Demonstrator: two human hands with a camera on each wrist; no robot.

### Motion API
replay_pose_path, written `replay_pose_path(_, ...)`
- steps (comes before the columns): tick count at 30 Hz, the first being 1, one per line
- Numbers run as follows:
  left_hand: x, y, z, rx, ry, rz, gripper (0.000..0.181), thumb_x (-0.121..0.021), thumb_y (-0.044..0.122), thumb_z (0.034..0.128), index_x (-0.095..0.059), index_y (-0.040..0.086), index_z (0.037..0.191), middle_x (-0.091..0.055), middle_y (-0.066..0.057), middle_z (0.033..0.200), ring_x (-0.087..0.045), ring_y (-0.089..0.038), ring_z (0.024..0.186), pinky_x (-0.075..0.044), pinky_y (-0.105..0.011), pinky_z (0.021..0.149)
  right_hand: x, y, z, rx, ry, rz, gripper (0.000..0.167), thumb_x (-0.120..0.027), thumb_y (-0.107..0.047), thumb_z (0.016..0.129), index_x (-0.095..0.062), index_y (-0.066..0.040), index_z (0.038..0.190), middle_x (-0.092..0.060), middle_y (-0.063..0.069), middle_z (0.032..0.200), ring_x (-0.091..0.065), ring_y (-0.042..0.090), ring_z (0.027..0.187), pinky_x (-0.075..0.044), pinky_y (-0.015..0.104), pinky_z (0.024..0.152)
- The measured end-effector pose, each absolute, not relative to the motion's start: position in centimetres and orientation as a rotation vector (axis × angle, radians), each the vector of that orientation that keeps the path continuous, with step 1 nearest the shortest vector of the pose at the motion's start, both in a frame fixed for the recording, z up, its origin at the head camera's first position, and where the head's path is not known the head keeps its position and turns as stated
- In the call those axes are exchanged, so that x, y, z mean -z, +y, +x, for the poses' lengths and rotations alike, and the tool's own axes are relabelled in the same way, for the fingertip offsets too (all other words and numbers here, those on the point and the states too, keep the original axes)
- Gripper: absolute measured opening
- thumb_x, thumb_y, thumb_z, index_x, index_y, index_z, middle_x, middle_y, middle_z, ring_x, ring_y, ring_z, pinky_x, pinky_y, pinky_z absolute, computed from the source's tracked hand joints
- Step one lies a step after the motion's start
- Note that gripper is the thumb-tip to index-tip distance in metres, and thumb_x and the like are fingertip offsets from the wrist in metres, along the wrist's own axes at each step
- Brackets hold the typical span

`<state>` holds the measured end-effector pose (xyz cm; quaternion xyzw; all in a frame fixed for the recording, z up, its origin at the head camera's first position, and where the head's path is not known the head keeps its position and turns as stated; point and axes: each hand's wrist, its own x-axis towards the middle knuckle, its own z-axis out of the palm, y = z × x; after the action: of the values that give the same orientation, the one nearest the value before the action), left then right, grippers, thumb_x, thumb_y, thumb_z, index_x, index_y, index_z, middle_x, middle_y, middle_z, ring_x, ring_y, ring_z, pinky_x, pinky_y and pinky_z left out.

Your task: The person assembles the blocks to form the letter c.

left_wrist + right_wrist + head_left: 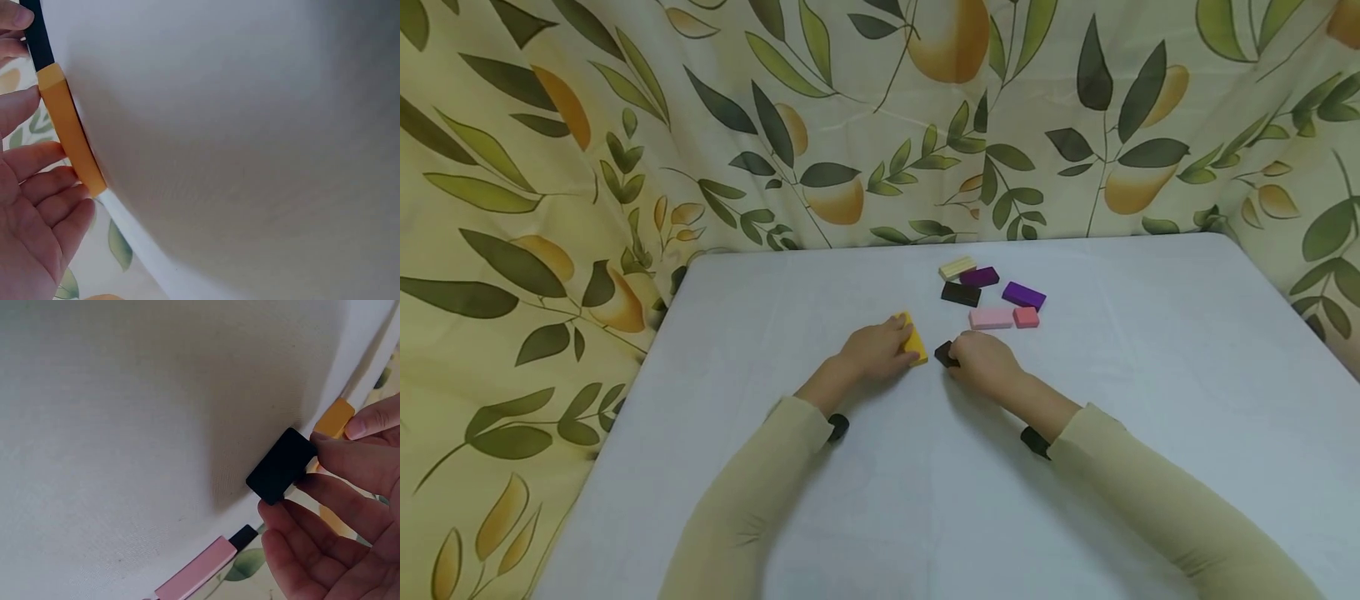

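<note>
In the head view, my left hand (876,348) holds a flat yellow block (915,343) on the white table, thumb toward its near end and fingers toward its far end. The left wrist view shows thumb and fingertips along one side of this yellow block (72,128). To its right, my right hand (987,364) pinches a small black block (943,354) between thumb and fingers. A narrow gap separates the two blocks in the head view. In the right wrist view, the black block (282,465) has its broad face toward the camera, partly covering the yellow block (334,419).
Beyond my right hand lie a pink block (991,318), a coral block (1026,317), two purple blocks (1024,295), another black block (961,293) and a cream block (957,267). A leaf-and-fruit patterned curtain (880,125) hangs behind the white table (1112,350).
</note>
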<state>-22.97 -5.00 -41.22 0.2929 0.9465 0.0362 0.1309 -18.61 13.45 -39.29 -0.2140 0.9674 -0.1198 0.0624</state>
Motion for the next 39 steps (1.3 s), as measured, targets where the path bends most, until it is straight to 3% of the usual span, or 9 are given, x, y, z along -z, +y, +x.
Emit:
replay_pose_path(9, 41.2, -5.5, -21.9, -0.127, 2.717, 0.907, 0.059, -0.044, 0.044, 0.0947, -0.037, 0.009, 0.141, -0.028, -0.009, 0.147, -0.030, -0.022, 0.132, -0.033, -0.035, 0.100, 39.1, 13.9, -17.2, 0.347, 2.927, -0.735, 0.006, -0.073, -0.009, 0.078, -0.071, -0.004, 0.075, -0.058, 0.004, 0.068, -0.047, 0.017, 0.061, -0.047, 0.031, 0.061)
replay_pose_path(24, 41.3, -6.1, -20.5, -0.187, 2.670, 0.999, 0.058, -0.048, 0.043, 0.0937, -0.038, 0.010, 0.140, -0.027, -0.007, 0.147, -0.024, -0.019, 0.134, -0.030, -0.033, 0.102, 39.0, 14.8, -14.5, 0.334, 2.917, -0.789, 0.011, -0.074, -0.008, 0.076, -0.073, -0.002, 0.085, -0.063, 0.006, 0.074, -0.051, 0.016, 0.063, -0.049, 0.033, 0.064)
replay_pose_path(39, 40.7, -6.2, -19.1, -0.216, 2.585, 1.040, 0.058, -0.055, 0.041, 0.0906, -0.042, 0.011, 0.138, -0.030, -0.001, 0.146, -0.025, -0.011, 0.133, -0.025, -0.028, 0.104, 38.5, 15.2, -12.6, 0.280, 2.914, -0.864, 0.011, -0.075, -0.005, 0.074, -0.072, -0.002, 0.084, -0.065, 0.006, 0.075, -0.056, 0.017, 0.065, -0.052, 0.034, 0.067)
